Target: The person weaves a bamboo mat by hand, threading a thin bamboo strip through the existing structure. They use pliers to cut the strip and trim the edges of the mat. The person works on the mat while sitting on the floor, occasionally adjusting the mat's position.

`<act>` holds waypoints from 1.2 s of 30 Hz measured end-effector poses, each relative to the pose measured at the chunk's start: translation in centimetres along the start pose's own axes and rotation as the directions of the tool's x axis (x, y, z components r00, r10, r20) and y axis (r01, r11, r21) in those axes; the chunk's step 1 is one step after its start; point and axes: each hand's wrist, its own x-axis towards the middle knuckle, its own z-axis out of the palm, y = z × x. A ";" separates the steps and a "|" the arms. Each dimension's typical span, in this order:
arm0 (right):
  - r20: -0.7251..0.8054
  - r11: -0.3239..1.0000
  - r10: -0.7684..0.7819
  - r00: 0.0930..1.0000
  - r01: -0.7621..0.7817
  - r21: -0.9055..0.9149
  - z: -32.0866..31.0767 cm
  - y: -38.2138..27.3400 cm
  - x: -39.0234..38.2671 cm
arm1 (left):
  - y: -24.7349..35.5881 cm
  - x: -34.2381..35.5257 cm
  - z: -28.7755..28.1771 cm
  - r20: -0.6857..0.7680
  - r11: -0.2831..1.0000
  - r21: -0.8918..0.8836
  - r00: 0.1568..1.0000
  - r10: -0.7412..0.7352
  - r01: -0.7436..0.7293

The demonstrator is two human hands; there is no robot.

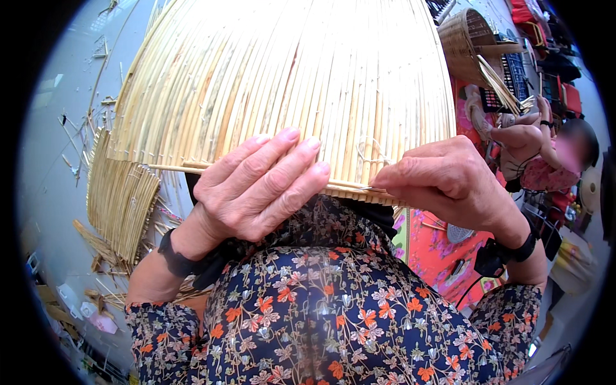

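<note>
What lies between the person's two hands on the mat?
In the head view, between the left hand and right hand lies a stretch of the mat's pale stalks, with a thin thread loop near the right hand.

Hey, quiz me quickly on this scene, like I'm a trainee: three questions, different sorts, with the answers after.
1. Which hand lies, knuckles up, over the large, pale-yellow mat of slender stalks?
2. True or false: the right hand is raised well clear of the mat.
3. Where in the picture is the round-mouthed, brown woven basket? A) upper left B) upper right C) lower left

Key:
1. The left hand.
2. False; it pinches at the mat's lower edge.
3. B.
</note>
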 end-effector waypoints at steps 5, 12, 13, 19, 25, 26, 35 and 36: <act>0.076 0.999 0.047 0.996 -0.049 0.023 -0.8 -0.3 0.2 | -0.2 -0.1 -0.1 0.016 1.000 0.001 1.000 0.002 -0.002; 0.173 0.993 0.065 0.983 -0.081 0.088 -1.3 -0.2 0.9 | -0.1 -0.3 0.1 0.001 1.000 0.005 1.000 -0.009 0.009; 0.183 0.993 0.069 0.981 -0.085 0.082 -1.3 -0.1 0.9 | -0.1 -0.4 0.2 -0.003 1.000 0.004 1.000 -0.012 0.012; 0.201 0.993 0.048 0.979 -0.067 0.093 -1.1 0.5 1.1 | 0.0 -0.6 0.2 0.016 1.000 0.008 1.000 -0.014 0.014; 0.243 0.995 -0.054 0.969 0.071 -0.064 -1.5 -0.2 1.8 | -0.1 -0.7 0.2 0.033 1.000 0.014 0.999 -0.003 0.003; 0.272 0.988 -0.075 0.959 0.107 -0.107 -1.7 -0.4 2.1 | -0.1 -0.8 0.2 0.029 1.000 0.016 1.000 -0.006 0.006; 0.380 0.943 0.057 0.923 0.076 -0.325 -1.7 -3.1 3.5 | 0.1 -1.0 0.5 0.019 1.000 0.018 1.000 -0.018 0.017; 0.379 0.935 0.036 0.925 0.103 -0.340 -1.5 -3.1 3.7 | 0.1 -1.0 0.4 0.021 1.000 0.019 1.000 -0.023 0.022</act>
